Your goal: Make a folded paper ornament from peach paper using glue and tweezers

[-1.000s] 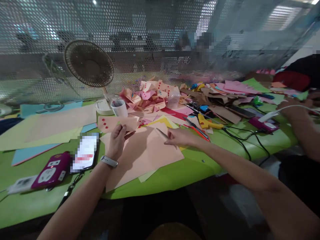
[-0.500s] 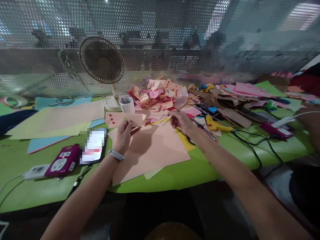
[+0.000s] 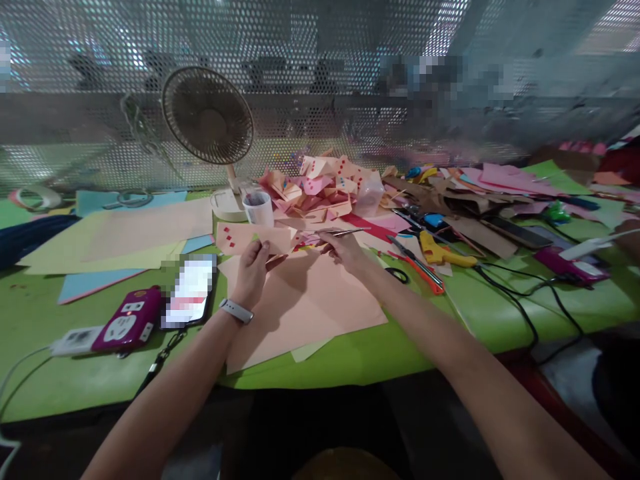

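My left hand [image 3: 253,267] is closed on a peach paper strip [image 3: 234,239] with red diamond shapes at its left end; the thumb presses on its face. My right hand [image 3: 345,252] pinches thin metal tweezers [image 3: 353,231], held nearly level just right of the strip. Their tips are too small to make out. Beneath both hands lies a large peach sheet [image 3: 310,307]. Close by my right forearm are a black scissors handle [image 3: 397,275] and an orange utility knife [image 3: 425,272]. A white cup [image 3: 259,212] stands behind the strip.
At the back are a fan [image 3: 207,117] and a heap of decorated paper pieces [image 3: 315,190]. To the left lie a phone [image 3: 190,293], a purple power bank [image 3: 127,320] and paper sheets [image 3: 125,233]. A yellow glue gun [image 3: 443,253] with black cables lies right.
My right hand has moved left and closer to the strip, turning the tweezers nearly level. The utility knife shows more fully, and the yellow patch beside my right wrist no longer shows. My left hand keeps its grip.
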Demonstrator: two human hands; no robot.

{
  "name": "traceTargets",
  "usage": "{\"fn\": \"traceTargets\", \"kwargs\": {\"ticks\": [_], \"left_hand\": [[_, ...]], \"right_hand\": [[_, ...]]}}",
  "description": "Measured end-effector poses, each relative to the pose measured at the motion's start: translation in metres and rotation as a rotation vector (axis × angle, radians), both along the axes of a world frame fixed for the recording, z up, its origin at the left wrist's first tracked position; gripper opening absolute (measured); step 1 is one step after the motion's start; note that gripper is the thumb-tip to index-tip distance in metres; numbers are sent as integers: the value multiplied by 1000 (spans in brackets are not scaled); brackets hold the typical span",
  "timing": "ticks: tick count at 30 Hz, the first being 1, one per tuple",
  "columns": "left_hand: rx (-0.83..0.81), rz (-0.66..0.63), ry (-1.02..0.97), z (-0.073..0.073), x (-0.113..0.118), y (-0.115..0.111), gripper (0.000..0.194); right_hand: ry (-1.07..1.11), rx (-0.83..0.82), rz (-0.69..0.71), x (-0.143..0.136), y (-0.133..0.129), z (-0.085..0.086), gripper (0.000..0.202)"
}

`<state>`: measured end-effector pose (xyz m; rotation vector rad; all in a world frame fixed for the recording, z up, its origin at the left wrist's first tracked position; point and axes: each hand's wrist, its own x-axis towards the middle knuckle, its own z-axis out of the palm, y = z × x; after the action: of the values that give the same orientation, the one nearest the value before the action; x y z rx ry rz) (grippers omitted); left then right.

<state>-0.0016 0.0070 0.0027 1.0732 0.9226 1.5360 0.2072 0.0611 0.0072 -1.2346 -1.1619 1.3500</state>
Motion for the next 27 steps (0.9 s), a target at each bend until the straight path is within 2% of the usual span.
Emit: {"fn": "traceTargets", "kwargs": {"ticks": [8,11,17,20,22,27], "left_hand": [[28,-7,10,-1,-1,0,29],[16,7,7,-1,0,0,29],[1,33,8,-5,0,1,28],[-1,13,12,-5,-1,2,28],[1,12,11,-5,-1,2,27],[9,14,12,-4,-1,1,25]], "right_hand": [[71,192,-88,-4,9,-9,22],[92,183,-78,-5,8,-7,22],[142,54,-28,-7,5,-7,20],[38,89,-127,-8,8,-9,25],[1,106,-167,-8,9,-11,20],[17,157,-132,-9,7,-19,12]]}}
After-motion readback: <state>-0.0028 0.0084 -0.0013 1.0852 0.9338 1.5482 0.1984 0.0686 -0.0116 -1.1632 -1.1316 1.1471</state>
